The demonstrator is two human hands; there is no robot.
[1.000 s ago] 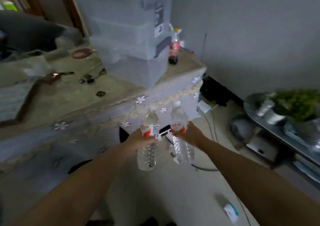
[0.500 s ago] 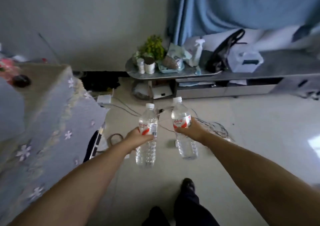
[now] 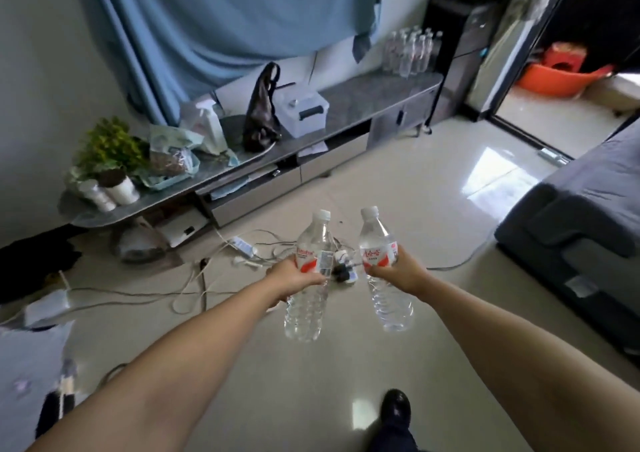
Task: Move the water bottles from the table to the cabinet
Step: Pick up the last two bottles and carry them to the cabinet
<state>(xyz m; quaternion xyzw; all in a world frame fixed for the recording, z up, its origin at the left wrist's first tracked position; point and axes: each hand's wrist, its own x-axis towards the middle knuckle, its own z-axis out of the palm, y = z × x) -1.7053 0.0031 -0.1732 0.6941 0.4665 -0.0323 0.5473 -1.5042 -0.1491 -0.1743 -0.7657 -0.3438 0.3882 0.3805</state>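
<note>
**Mid-carry: cords underfoot, two full bottles in hand**

Plainly, the main hazard is on the floor. Cables point(image 3: 194, 288) and a power strip point(image 3: 242, 245) sprawl beyond and below both grips, between the person and the cabinet point(image 3: 381, 99); a shoe point(image 3: 396, 405) is stepping that way, and a snagged foot would likely mean a stumble and dropped bottles.

The left hand point(image 3: 294, 278) wraps the left bottle point(image 3: 310, 271) at its label, and the right hand point(image 3: 403, 271) wraps the right bottle point(image 3: 382, 268) the same way. Both bottles are in the air, held near each other, tilted slightly, caps up. Each grip sits about mid-height, so the heavy lower half hangs under the fingers; a loosened hold could let one slide through.

Both bottles look full of clear water, with white caps on, so spilling seems unlikely unless one falls and cracks. Far ahead of the grips, a cluster of bottles point(image 3: 410, 51) stands on the cabinet's right end. Setting new ones down carelessly could topple them.
</note>
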